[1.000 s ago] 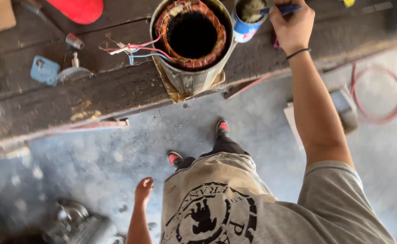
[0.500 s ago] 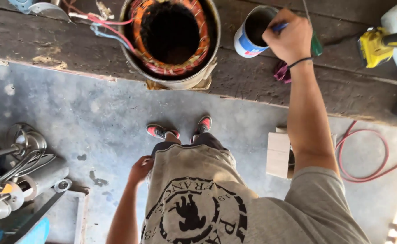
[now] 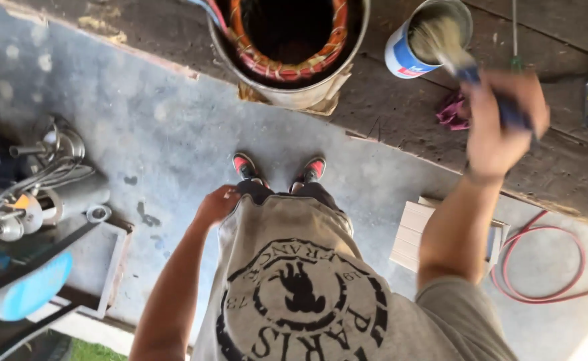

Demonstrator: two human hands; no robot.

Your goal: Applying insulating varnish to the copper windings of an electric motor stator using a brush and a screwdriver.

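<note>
— Item, upper right: right hand [image 3: 501, 127], grip closed on brush [image 3: 451, 47], bristles over can [image 3: 421, 40] on tabletop [image 3: 401, 113].
— Step? Loading the brush, probably. Next: carry to stator [image 3: 287, 47], top centre. Left hand [image 3: 215, 204] idle, loosely curled, at the shirt.

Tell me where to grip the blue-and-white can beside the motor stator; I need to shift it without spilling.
Grip the can around its side wall, coming from its left side, since the right hand holds a brush over its open top. The wall is round and upright.
</note>
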